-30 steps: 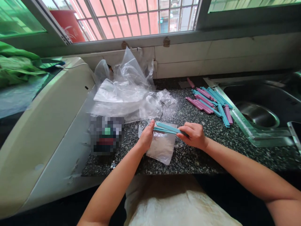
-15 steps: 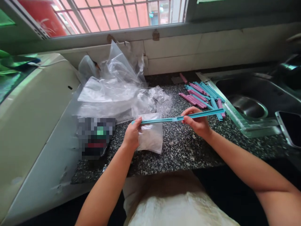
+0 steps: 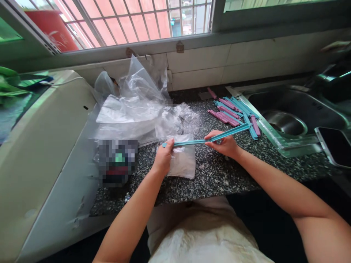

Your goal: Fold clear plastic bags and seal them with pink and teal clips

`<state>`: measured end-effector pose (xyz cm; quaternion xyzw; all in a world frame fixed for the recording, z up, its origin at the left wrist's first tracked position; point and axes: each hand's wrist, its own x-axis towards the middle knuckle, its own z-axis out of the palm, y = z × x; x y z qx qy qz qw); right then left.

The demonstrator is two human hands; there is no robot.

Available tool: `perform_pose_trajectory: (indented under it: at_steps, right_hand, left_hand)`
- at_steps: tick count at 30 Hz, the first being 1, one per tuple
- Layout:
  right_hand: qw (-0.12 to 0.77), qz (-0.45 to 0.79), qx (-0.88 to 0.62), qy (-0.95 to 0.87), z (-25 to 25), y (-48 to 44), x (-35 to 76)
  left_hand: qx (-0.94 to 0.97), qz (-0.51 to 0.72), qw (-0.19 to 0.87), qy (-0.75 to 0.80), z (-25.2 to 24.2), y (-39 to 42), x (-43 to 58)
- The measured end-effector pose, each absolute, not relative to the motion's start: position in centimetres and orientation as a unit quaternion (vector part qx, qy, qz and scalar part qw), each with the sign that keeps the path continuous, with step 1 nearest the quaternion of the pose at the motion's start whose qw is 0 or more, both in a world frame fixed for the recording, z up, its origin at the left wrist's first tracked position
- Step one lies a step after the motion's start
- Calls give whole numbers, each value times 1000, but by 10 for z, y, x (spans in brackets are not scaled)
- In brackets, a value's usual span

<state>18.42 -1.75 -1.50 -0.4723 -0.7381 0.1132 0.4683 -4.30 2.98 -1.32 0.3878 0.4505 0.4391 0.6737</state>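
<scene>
A long turquoise bag sealing clip (image 3: 192, 143) stretches between my hands, unfolded at its hinge. My left hand (image 3: 164, 157) is closed around the clip's left end, thumb on top. Near the hinge, my right hand (image 3: 226, 145) pinches the clip; its right half slants up and away. Behind and below the left half is a small clear plastic bag (image 3: 183, 166) with pale contents, its top edge showing above the clip. Whether my left fingers also grip the bag is hidden. Beyond my right hand lies a pile of pink and turquoise sealing clips (image 3: 230, 109).
Crumpled clear plastic bags (image 3: 131, 113) cover the back left of the speckled counter (image 3: 216, 179). A blurred-out dark item (image 3: 117, 162) lies left of my hand. On the right are a steel sink (image 3: 285, 122) and a phone (image 3: 333, 146). A white appliance (image 3: 55, 146) borders the left.
The clip bends more at its hinge, its right half now tilted further up and away. My hands are slightly closer together. The whole view has shifted a little.
</scene>
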Motion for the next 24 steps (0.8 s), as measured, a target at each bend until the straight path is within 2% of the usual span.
perform_pose_trajectory:
  at_steps: [8,15,18,24]
  right_hand:
    - [409,-1,-470,-782,-17,-17,186]
    - [496,-58,-554,-666,-17,-13,195]
    - [473,-65,-573,-666,-20,-9,197]
    - [425,-40,-499,-755,-22,-15,181]
  left_hand:
    - [409,410,690,434,-10,27,-42]
    - [441,409,698,389,-2,22,-43]
    - [441,407,705,378,1,21,-45]
    - [451,378,718,372,3,21,-48]
